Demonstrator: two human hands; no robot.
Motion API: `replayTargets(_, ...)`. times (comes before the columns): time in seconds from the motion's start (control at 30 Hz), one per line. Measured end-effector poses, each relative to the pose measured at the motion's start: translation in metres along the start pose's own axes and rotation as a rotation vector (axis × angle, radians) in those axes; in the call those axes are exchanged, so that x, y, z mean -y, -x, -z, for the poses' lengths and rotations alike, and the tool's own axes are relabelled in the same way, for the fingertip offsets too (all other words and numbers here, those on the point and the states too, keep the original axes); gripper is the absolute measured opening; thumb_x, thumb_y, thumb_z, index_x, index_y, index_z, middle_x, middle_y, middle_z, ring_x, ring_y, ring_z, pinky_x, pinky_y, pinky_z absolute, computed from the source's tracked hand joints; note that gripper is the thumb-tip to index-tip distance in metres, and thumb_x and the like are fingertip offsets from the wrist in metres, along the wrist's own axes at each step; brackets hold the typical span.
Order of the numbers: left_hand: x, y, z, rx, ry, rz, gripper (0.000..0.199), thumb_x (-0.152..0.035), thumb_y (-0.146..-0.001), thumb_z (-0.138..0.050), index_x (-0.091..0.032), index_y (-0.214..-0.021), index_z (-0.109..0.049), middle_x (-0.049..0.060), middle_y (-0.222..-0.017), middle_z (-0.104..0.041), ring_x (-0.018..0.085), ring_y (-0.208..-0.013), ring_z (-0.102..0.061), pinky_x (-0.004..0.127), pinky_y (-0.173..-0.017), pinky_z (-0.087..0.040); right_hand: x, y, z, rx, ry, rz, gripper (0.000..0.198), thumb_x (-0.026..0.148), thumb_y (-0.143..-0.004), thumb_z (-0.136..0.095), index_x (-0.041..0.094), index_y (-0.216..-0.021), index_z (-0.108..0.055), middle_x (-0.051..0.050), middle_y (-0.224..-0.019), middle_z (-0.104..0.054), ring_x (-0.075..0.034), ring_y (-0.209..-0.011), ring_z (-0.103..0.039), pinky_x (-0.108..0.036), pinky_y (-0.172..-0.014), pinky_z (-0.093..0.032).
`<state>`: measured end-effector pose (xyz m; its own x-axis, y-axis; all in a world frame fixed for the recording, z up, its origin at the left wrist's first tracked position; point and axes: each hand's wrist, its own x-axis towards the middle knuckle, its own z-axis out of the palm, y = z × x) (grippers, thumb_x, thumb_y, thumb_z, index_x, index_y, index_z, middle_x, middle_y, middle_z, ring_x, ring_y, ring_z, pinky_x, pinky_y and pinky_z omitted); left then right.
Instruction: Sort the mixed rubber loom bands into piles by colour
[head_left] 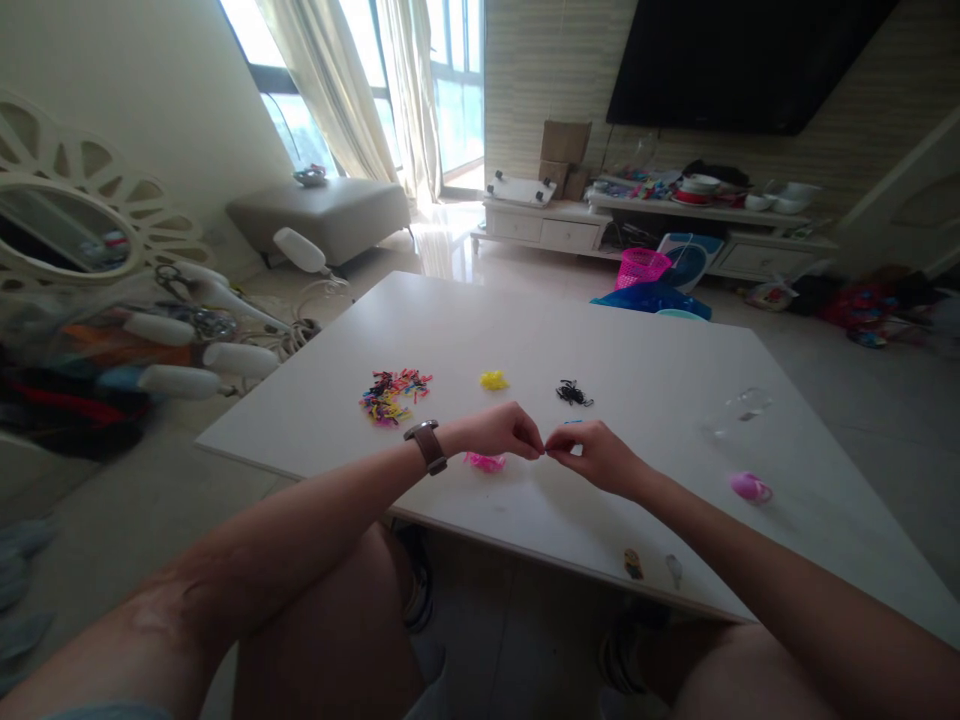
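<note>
My left hand (508, 431), with a brown-strapped watch (427, 445) on its wrist, is pinched closed above the white table (465, 320). My right hand (596, 455) is pinched too, and the fingertips of both meet; anything between them is too small to make out. Partly behind my left hand lies a pile of pink band-like pieces (485, 463). A bit of blue (573, 422) shows just behind my right hand. Farther back are a yellow pile (494, 380) and a black pile (574, 392) of similar small pieces. A larger mixed-colour pile (391, 397) spreads to the left.
On the table's right are a clear plastic item (748, 403) and a pink-purple object (750, 487). A small cartoon figure piece (634, 564) and a pale item (673, 571) lie by the near edge. A white-shaded lamp (240, 360) lies left of the table.
</note>
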<state>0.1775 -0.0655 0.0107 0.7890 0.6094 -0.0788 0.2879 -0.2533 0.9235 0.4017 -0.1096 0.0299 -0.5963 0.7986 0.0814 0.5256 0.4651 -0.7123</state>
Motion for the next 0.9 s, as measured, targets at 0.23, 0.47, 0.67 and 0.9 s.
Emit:
replayTargets(0.23,0.018,-0.015,0.033,-0.258,-0.027,0.097,0.017,-0.027,-0.07,-0.078,-0.015,-0.082,-0.077,0.004,-0.072,-0.072,0.014,-0.064,-0.062,0.025,-0.059,-0.046,-0.023,-0.003,0.02,-0.116,0.151,-0.045,0.01,0.016,-0.08,-0.061,0.02,-0.077,-0.07,0.0,-0.074,-0.071,-0.015,-0.068,-0.064,-0.026,-0.067,-0.049)
replayTargets(0.47,0.057,-0.027,0.073,-0.879,-0.053,0.301,0.013,-0.023,-0.07,-0.077,-0.015,-0.08,-0.075,0.007,-0.078,-0.074,0.015,-0.07,-0.065,0.025,-0.063,-0.047,-0.056,-0.001,0.041,-0.177,0.412,-0.208,0.01,0.025,-0.082,-0.062,0.024,-0.077,-0.071,-0.001,-0.079,-0.074,-0.018,-0.073,-0.067,-0.028,-0.071,-0.048)
replayTargets(0.67,0.055,-0.039,0.072,-0.949,-0.078,0.372,0.01,-0.019,-0.076,-0.072,-0.015,-0.084,-0.076,0.008,-0.081,-0.075,0.016,-0.069,-0.067,0.024,-0.064,-0.049,-0.053,0.0,0.043,-0.184,0.499,-0.221,0.011,0.027,-0.083,-0.061,0.024,-0.078,-0.071,-0.002,-0.084,-0.075,-0.018,-0.075,-0.066,-0.028,-0.071,-0.047)
replayTargets(0.9,0.06,-0.028,0.086,-0.966,-0.139,0.327,0.012,-0.025,-0.077,-0.07,-0.015,-0.081,-0.075,0.008,-0.076,-0.075,0.016,-0.066,-0.068,0.025,-0.064,-0.05,-0.055,0.0,0.047,-0.135,0.506,-0.299,0.009,0.023,-0.078,-0.062,0.024,-0.076,-0.071,0.0,-0.079,-0.073,-0.017,-0.071,-0.065,-0.027,-0.066,-0.045)
